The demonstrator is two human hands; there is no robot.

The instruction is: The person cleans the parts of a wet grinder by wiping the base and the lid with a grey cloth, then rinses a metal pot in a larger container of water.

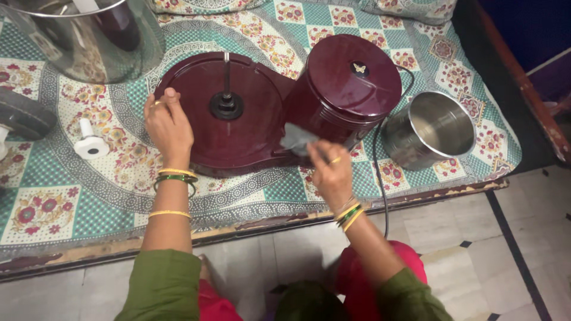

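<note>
While the maroon grinder base is steadied on the patterned bedspread by the left hand, fingers spread flat, a grey cloth is pinched in the right hand against the motor housing; wiping is judged under way; further strokes around the housing seem called for.

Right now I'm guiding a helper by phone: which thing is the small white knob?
Start at the big maroon grinder base on the patterned cloth. Look past the left hand resting on its edge. The small white knob lies alone on the cloth, the only white plastic piece there, beside a dark wheel.
</note>
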